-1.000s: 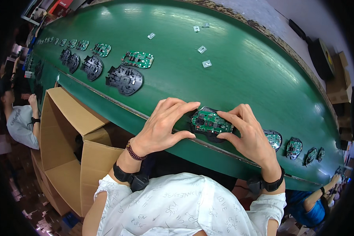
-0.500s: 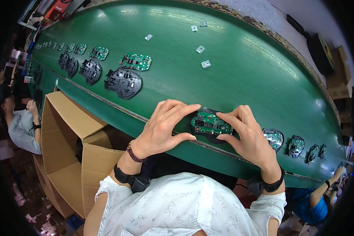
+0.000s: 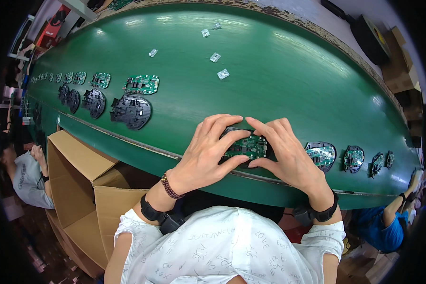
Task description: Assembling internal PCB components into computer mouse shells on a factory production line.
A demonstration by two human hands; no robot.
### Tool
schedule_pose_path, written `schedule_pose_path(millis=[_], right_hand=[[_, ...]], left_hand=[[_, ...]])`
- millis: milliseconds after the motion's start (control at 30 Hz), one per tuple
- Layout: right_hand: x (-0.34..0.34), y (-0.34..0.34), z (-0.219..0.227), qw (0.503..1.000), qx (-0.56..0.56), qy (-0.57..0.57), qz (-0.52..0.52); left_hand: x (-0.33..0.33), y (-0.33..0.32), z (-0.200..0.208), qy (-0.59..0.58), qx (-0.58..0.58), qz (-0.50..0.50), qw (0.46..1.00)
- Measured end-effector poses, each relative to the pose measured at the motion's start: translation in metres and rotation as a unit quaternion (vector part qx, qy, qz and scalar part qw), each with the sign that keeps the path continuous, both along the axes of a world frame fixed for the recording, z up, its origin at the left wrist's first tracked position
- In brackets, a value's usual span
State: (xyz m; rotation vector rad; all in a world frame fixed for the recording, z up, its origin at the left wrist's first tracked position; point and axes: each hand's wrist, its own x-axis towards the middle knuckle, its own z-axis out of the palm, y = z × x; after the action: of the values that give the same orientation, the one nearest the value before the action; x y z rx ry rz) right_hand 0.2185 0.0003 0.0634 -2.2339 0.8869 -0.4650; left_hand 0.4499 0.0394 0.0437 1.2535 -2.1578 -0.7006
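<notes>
Just in front of me on the green bench, a green circuit board (image 3: 253,147) sits in a black plastic shell (image 3: 228,130). My left hand (image 3: 208,149) reaches round the left end, with index finger and thumb pressed against the board's upper and lower sides. My right hand (image 3: 286,154) curves round the right end, fingertips above the far edge and thumb at the near edge. Both hands' fingers cover part of the board and shell. Left of my hands lie a bare black shell (image 3: 131,112) and a loose circuit board (image 3: 141,84).
Rows of more boards (image 3: 101,80) and shells (image 3: 94,103) run off left. Shells with boards in them (image 3: 321,156) line the right. Several small clear plastic pieces (image 3: 215,57) lie farther back. An open cardboard box (image 3: 75,189) stands lower left. People work at both sides.
My left fingers have moved in from the shell's left edge onto the board. My right fingertips have shifted off the board's top toward its far edge. The whole view has turned slightly.
</notes>
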Motion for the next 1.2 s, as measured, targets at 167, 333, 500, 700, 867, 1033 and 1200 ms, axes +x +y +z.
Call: schedule_pose_path(millis=[167,333,500,700,867,1033,1200], right_hand=[[-0.003,0.011,0.000,0.999,0.025,-0.021,-0.004],[-0.004,0.015,-0.004,0.999,0.013,-0.034,-0.035],[-0.004,0.015,-0.004,0.999,0.020,-0.024,-0.025],[-0.002,0.014,-0.009,0.999,0.007,-0.029,-0.027],[-0.002,0.015,-0.011,0.999,0.007,-0.037,-0.026],[-0.001,0.016,-0.011,0.998,0.027,-0.047,-0.027],[-0.001,0.015,-0.015,0.998,0.005,-0.051,-0.019]], left_hand=[[-0.002,-0.001,0.000,0.012,0.016,-0.010,1.000],[-0.008,-0.003,0.002,0.019,0.038,0.006,0.999],[-0.011,0.000,0.001,-0.013,0.023,0.016,1.000],[-0.015,0.000,-0.001,-0.023,0.015,0.019,0.999],[-0.016,0.002,0.000,-0.018,0.031,0.025,0.999],[-0.015,0.002,-0.002,-0.025,0.015,0.021,0.999],[-0.014,0.002,-0.004,-0.044,0.005,0.015,0.999]])
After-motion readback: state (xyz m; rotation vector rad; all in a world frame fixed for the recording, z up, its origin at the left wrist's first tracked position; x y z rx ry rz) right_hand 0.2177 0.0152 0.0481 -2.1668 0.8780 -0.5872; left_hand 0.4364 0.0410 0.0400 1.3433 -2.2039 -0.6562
